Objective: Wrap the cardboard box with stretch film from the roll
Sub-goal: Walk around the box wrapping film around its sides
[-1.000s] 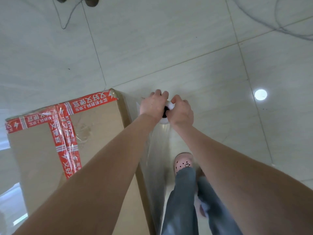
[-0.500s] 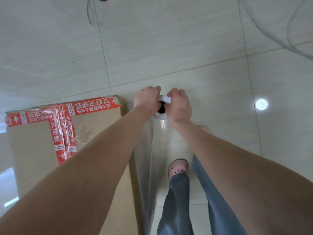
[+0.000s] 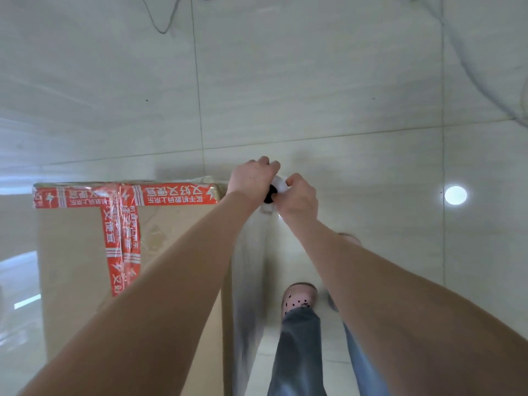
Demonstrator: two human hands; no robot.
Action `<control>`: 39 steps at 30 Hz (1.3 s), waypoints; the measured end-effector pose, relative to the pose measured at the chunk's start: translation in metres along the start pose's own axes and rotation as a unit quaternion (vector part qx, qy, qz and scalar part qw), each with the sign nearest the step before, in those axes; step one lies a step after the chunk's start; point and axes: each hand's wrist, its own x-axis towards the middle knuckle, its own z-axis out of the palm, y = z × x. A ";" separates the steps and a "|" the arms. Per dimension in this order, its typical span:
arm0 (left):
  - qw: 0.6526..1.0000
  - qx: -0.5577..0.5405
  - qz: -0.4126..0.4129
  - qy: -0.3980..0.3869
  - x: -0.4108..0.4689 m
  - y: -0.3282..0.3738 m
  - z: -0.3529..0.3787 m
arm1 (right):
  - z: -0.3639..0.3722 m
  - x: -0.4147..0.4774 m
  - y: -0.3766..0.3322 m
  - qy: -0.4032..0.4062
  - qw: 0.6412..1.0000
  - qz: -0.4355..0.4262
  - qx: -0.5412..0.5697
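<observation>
Plainly, left grip (image 3: 251, 178) and right grip (image 3: 300, 199) both curl tight round the top of the upright white-cored stretch-film roll (image 3: 279, 185), just beside the red-taped brown cardboard box (image 3: 83, 252) at its far right corner, likely so the clear film (image 3: 251, 270) draws taut along its side.

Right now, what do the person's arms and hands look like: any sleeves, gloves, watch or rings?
The left forearm and right forearm are bare along all their visible length; no sleeve edge shows in frame. The left hand and right hand wear no gloves. No watch, bracelet or ring is visible on either.
</observation>
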 end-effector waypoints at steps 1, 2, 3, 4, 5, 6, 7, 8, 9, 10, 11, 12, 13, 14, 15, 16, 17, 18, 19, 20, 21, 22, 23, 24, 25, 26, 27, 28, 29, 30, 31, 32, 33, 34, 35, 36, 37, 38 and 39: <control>1.000 0.002 -0.001 -0.004 0.002 0.001 0.000 | -0.001 0.001 -0.001 -0.003 1.000 -0.001 -0.011; 1.000 0.005 -0.002 -0.008 0.004 0.000 0.000 | -0.002 0.002 -0.002 -0.006 1.000 0.000 -0.019; 1.000 0.009 -0.001 -0.015 0.005 -0.001 0.000 | -0.001 0.003 -0.004 -0.008 1.000 0.004 -0.024; 1.000 0.012 0.002 -0.024 0.005 -0.002 0.000 | 0.000 0.002 -0.005 -0.010 0.999 0.011 -0.028; 0.999 0.012 0.004 -0.032 0.006 -0.003 0.000 | 0.002 0.001 -0.005 -0.010 0.999 0.015 -0.033; 0.999 0.012 0.007 -0.037 0.006 -0.005 0.000 | 0.003 0.001 -0.006 -0.010 0.999 0.013 -0.038; 0.999 0.015 0.012 -0.042 0.006 -0.005 0.001 | 0.005 0.001 -0.008 -0.010 0.999 0.010 -0.041; 0.999 0.018 0.019 -0.047 0.007 -0.004 0.001 | 0.005 0.001 -0.009 -0.010 0.999 0.009 -0.042; 0.998 0.020 0.028 -0.050 0.009 -0.002 0.002 | 0.006 0.001 -0.011 -0.011 0.999 0.014 -0.040; 0.998 0.020 0.035 -0.050 0.012 -0.001 0.002 | 0.006 0.002 -0.012 -0.011 0.999 0.020 -0.037; 0.998 0.022 0.042 -0.049 0.016 -0.001 0.003 | 0.007 0.004 -0.013 -0.011 0.999 0.025 -0.037; 0.997 0.023 0.049 -0.048 0.019 -0.003 0.002 | 0.008 0.006 -0.014 -0.009 0.999 0.024 -0.046; 0.997 0.022 0.053 -0.047 0.022 -0.007 0.001 | 0.009 0.007 -0.016 -0.003 0.998 0.014 -0.065; 0.998 0.016 0.048 -0.046 0.025 -0.013 -0.002 | 0.009 0.009 -0.020 0.006 0.996 -0.006 -0.089; 0.998 0.002 0.032 -0.049 0.027 -0.020 -0.004 | 0.008 0.012 -0.026 0.012 0.993 -0.030 -0.115; 0.998 -0.017 0.008 -0.054 0.028 -0.028 -0.007 | 0.008 0.014 -0.033 0.014 0.990 -0.053 -0.132; 0.998 -0.037 -0.019 -0.057 0.029 -0.036 -0.009 | 0.008 0.017 -0.041 0.014 0.987 -0.074 -0.142; 0.996 -0.056 -0.044 -0.058 0.031 -0.044 -0.012 | 0.009 0.020 -0.050 0.014 0.985 -0.094 -0.146; 0.993 -0.072 -0.067 -0.059 0.033 -0.050 -0.014 | 0.009 0.023 -0.057 0.018 0.984 -0.109 -0.143; 0.990 -0.088 -0.090 -0.060 0.035 -0.057 -0.015 | 0.010 0.026 -0.062 0.024 0.984 -0.118 -0.131; 0.986 -0.105 -0.115 -0.062 0.036 -0.063 -0.017 | 0.012 0.028 -0.067 0.029 0.986 -0.120 -0.115; 0.980 -0.125 -0.142 -0.065 0.037 -0.070 -0.017 | 0.014 0.031 -0.072 0.029 0.988 -0.114 -0.103; 0.971 -0.148 -0.173 -0.069 0.037 -0.079 -0.018 | 0.017 0.033 -0.076 0.023 0.990 -0.100 -0.096; 0.960 -0.175 -0.205 -0.070 0.036 -0.088 -0.018 | 0.019 0.035 -0.081 0.013 0.993 -0.078 -0.090; 0.949 -0.200 -0.235 -0.070 0.036 -0.097 -0.017 | 0.021 0.038 -0.087 0.001 0.995 -0.055 -0.084; 0.939 -0.219 -0.256 -0.072 0.034 -0.105 -0.016 | 0.024 0.041 -0.092 -0.010 0.996 -0.041 -0.080; 0.934 -0.226 -0.265 -0.076 0.033 -0.111 -0.014 | 0.028 0.043 -0.097 -0.020 0.996 -0.038 -0.081; 0.935 -0.223 -0.263 -0.079 0.032 -0.115 -0.013 | 0.033 0.044 -0.102 -0.026 0.995 -0.041 -0.086; 0.940 -0.216 -0.252 -0.076 0.031 -0.117 -0.012 | 0.037 0.044 -0.105 -0.027 0.994 -0.047 -0.092; 0.948 -0.209 -0.230 -0.065 0.031 -0.118 -0.011 | 0.041 0.044 -0.108 -0.022 0.994 -0.052 -0.096; 0.959 -0.201 -0.194 -0.050 0.032 -0.117 -0.010 | 0.044 0.044 -0.110 -0.015 0.993 -0.059 -0.101; 0.970 -0.187 -0.151 -0.032 0.034 -0.116 -0.009 | 0.046 0.044 -0.111 -0.007 0.991 -0.070 -0.111; 0.980 -0.167 -0.111 -0.012 0.037 -0.115 -0.008 | 0.046 0.044 -0.111 0.002 0.988 -0.086 -0.125; 0.986 -0.146 -0.082 0.006 0.040 -0.114 -0.008 | 0.046 0.046 -0.113 0.010 0.985 -0.103 -0.138; 0.989 -0.132 -0.069 0.019 0.043 -0.114 -0.008 | 0.045 0.047 -0.115 0.015 0.982 -0.119 -0.148; 0.989 -0.128 -0.071 0.027 0.045 -0.116 -0.008 | 0.044 0.048 -0.118 0.017 0.979 -0.132 -0.157; 0.987 -0.133 -0.084 0.032 0.047 -0.118 -0.009 | 0.044 0.050 -0.121 0.016 0.976 -0.144 -0.164; 0.984 -0.142 -0.102 0.031 0.048 -0.121 -0.009 | 0.043 0.051 -0.125 0.013 0.974 -0.154 -0.165; 0.981 -0.154 -0.119 0.028 0.049 -0.126 -0.008 | 0.044 0.052 -0.130 0.008 0.974 -0.162 -0.158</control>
